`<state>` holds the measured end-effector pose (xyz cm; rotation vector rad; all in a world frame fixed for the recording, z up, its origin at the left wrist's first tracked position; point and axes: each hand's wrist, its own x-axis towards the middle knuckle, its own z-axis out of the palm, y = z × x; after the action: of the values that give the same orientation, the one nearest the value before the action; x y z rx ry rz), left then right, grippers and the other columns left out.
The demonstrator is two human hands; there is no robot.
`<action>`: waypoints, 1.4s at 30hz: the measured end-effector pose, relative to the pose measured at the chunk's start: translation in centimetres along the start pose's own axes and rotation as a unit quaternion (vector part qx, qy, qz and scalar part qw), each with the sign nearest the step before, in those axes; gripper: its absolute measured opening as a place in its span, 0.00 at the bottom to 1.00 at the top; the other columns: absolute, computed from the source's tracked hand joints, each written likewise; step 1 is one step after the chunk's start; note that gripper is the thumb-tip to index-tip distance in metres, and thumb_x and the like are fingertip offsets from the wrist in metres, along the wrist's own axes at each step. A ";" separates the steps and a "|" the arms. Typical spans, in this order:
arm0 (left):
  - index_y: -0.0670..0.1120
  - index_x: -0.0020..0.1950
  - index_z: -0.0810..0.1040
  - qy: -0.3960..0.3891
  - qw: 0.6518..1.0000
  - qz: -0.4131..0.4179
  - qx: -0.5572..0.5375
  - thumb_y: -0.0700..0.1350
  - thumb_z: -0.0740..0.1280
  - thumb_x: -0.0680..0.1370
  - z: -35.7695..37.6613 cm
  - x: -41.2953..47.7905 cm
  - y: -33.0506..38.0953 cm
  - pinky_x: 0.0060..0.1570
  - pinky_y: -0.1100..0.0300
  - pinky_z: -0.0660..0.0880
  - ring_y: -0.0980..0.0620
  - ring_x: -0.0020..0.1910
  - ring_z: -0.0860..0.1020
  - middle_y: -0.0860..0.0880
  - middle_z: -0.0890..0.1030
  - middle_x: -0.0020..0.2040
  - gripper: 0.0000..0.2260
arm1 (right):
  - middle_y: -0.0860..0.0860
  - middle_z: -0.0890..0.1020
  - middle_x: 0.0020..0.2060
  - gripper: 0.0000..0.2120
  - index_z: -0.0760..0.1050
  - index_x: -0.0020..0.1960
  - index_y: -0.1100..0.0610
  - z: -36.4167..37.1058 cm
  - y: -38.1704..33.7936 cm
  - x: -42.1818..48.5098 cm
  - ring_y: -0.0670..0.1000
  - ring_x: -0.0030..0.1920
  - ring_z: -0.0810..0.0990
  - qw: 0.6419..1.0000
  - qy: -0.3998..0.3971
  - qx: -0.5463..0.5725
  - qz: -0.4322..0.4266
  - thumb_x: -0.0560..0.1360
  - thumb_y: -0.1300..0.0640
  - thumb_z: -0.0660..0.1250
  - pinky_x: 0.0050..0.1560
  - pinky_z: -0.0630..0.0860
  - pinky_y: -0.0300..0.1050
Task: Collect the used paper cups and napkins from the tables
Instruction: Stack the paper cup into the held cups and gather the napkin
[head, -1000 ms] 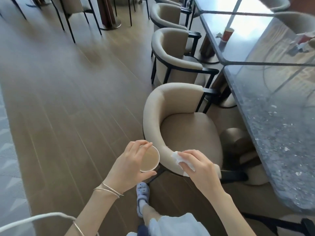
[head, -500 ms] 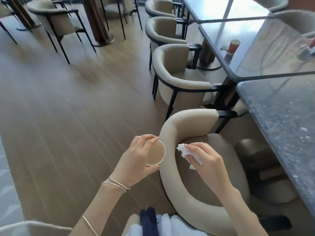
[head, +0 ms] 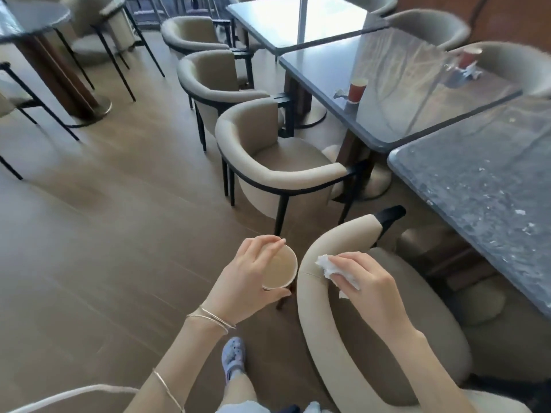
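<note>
On the far left, a round dark table (head: 32,17) stands on a brown pedestal over the wood floor, with beige chairs around it. In front of me, my left hand (head: 247,281) holds a paper cup (head: 280,271) by its rim, fingers curled over the top and thumb under the near edge; the cup's pale inside faces up at me. 2 thin bangles (head: 210,320) sit at that wrist. Below, my foot in a light blue clog (head: 234,354) rests on the floor. Just to the right, my right hand (head: 369,286) is closed around a crumpled white napkin (head: 328,265), which sticks out past my fingers above the curved back of the nearest beige chair (head: 316,323). Cup and napkin are near each other but apart. Beyond, a row of 3 more beige chairs lines the left side of the dark tables. On the middle table (head: 402,93), a red paper cup (head: 357,90) stands upright near the left edge with a small crumpled scrap (head: 341,93) just beside it. Farther right on the same table stands another red cup (head: 468,58), with some crumpled paper (head: 471,74) close by; it is too blurred to tell more. The speckled table (head: 492,180) nearest me on the right shows only pale flecks.
</note>
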<state>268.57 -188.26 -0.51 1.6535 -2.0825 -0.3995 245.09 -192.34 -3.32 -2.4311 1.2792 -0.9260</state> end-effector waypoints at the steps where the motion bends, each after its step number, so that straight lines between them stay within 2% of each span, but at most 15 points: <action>1: 0.47 0.70 0.67 -0.006 1.000 0.012 -0.001 0.53 0.76 0.65 -1.0 1.2 -1.7 0.54 0.51 0.76 0.51 0.64 0.66 0.51 0.69 0.66 0.36 | 0.52 0.83 0.45 0.13 0.81 0.51 0.59 1.0 -0.6 1.5 0.50 0.44 0.81 1.000 0.012 -0.008 0.012 0.67 0.64 0.76 0.43 0.81 0.45; 8: 0.47 0.70 0.67 -0.025 0.997 0.067 -0.003 0.54 0.76 0.65 -6.7 8.0 -11.2 0.53 0.51 0.76 0.51 0.64 0.66 0.52 0.69 0.66 0.37 | 0.53 0.83 0.44 0.13 0.81 0.50 0.60 6.3 -4.1 9.8 0.51 0.43 0.82 0.996 0.052 -0.033 0.064 0.66 0.65 0.75 0.42 0.81 0.45; 16: 0.47 0.69 0.68 -0.042 0.994 0.094 -0.021 0.53 0.77 0.64 -8.0 14.1 -17.3 0.53 0.48 0.77 0.49 0.63 0.67 0.51 0.70 0.65 0.36 | 0.53 0.83 0.44 0.12 0.81 0.51 0.60 8.9 -3.6 16.4 0.51 0.43 0.81 0.991 0.066 -0.062 0.100 0.67 0.64 0.75 0.43 0.81 0.43; 24: 0.48 0.69 0.67 -0.052 0.990 0.127 -0.010 0.53 0.76 0.65 -8.1 25.1 -22.6 0.50 0.54 0.76 0.50 0.62 0.67 0.53 0.69 0.65 0.35 | 0.52 0.82 0.44 0.13 0.81 0.52 0.58 12.7 2.1 25.0 0.49 0.44 0.81 0.985 0.088 -0.058 0.140 0.68 0.63 0.74 0.45 0.79 0.40; 27: 0.47 0.69 0.67 -0.067 0.987 0.149 -0.005 0.52 0.75 0.66 -8.7 30.9 -23.8 0.51 0.56 0.75 0.52 0.64 0.66 0.53 0.69 0.66 0.34 | 0.51 0.82 0.45 0.12 0.80 0.53 0.58 13.2 4.8 29.1 0.49 0.45 0.80 0.982 0.098 -0.050 0.155 0.69 0.61 0.73 0.46 0.80 0.42; 34: 0.45 0.69 0.68 -0.078 0.980 0.182 -0.012 0.52 0.75 0.67 -8.5 42.6 -25.1 0.59 0.53 0.72 0.47 0.64 0.67 0.49 0.70 0.65 0.34 | 0.51 0.82 0.47 0.12 0.81 0.53 0.57 12.5 10.9 37.6 0.48 0.46 0.81 0.977 0.108 -0.084 0.162 0.69 0.60 0.74 0.45 0.81 0.42; 42: 0.48 0.69 0.68 -0.099 0.973 0.206 -0.020 0.54 0.75 0.66 -6.3 51.7 -27.4 0.54 0.53 0.75 0.48 0.63 0.67 0.51 0.70 0.65 0.34 | 0.51 0.82 0.46 0.12 0.81 0.52 0.57 12.8 15.6 42.9 0.49 0.46 0.81 0.965 0.122 -0.108 0.205 0.69 0.60 0.74 0.46 0.81 0.43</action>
<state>285.41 -244.67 0.11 1.1521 -2.4725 -0.4758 260.85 -237.06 -2.53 -2.1117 1.9693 -1.0278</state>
